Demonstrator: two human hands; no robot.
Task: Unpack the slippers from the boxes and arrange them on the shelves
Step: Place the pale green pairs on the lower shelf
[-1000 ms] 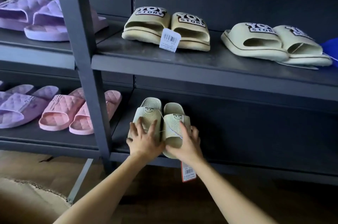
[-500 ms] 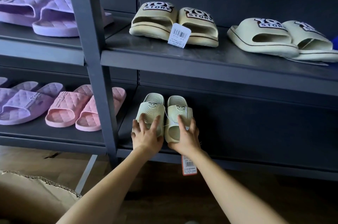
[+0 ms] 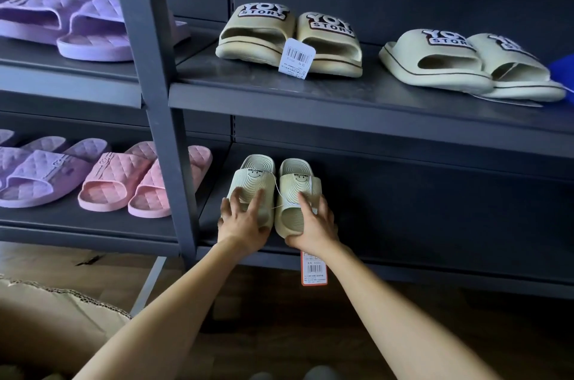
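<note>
Change: slippers [image 3: 296, 185] sit deeper than before.
Grip: my left hand [image 3: 243, 222], right hand [image 3: 313, 226] each clasp one.
Surface: dark shelf [image 3: 435, 274], 12 o'clock.
Room: floor [image 3: 279, 333], 6 o'clock.

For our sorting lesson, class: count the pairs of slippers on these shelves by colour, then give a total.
Purple pairs: 2
Pink pairs: 1
Tan pairs: 1
Cream pairs: 1
Green pairs: 1
Total: 6 pairs
The cut-off purple bits at the left edge are not counted.
</note>
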